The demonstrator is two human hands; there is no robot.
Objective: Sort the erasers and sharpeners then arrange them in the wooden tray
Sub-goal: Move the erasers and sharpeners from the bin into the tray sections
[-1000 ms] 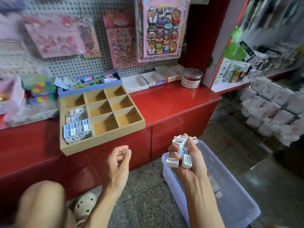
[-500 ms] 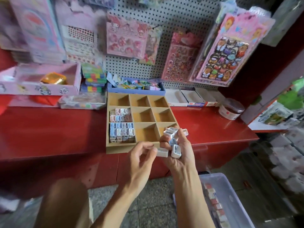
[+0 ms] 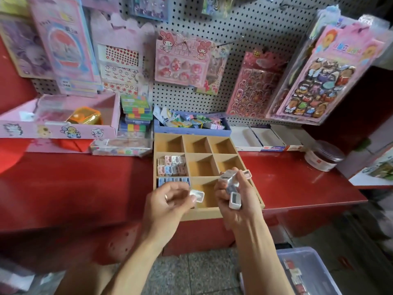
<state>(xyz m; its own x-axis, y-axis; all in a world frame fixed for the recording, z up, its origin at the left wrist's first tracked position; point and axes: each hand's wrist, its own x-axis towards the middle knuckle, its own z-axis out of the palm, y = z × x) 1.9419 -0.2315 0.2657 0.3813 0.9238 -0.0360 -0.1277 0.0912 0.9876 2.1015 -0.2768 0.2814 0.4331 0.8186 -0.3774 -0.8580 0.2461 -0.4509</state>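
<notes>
The tray [image 3: 202, 213] stood on the red table [image 3: 85, 188], its back edge just in front of a blue box [image 3: 192, 130] full of small packets. The left hand [image 3: 168, 206] hovered over the front left corner of the tray, and its fingers [image 3: 192, 198] pinched one white sharpener [image 3: 197, 195] above the front middle compartment. The right hand [image 3: 236, 201] was over the front right part of the tray, with its fingers curled around a bunch of white sharpeners [image 3: 230, 180]; one of them [image 3: 235, 200] stuck out at the bottom of the hand, window side toward the camera. Inside the tray, the middle left compartment held pink, white and blue pieces [image 3: 171, 166] standing in rows, and the front left compartment held a row of blue pieces [image 3: 173, 180], partly hidden behind the left hand. The other compartments showed only bare wood. Right of the tray, on the same table, stood a round jar [image 3: 323, 157], and behind the tray to the right lay flat white boxes [image 3: 265, 138]. Below the tray, on the floor at the right, was a clear plastic bin [image 3: 308, 271] with a few small items in it.
</notes>
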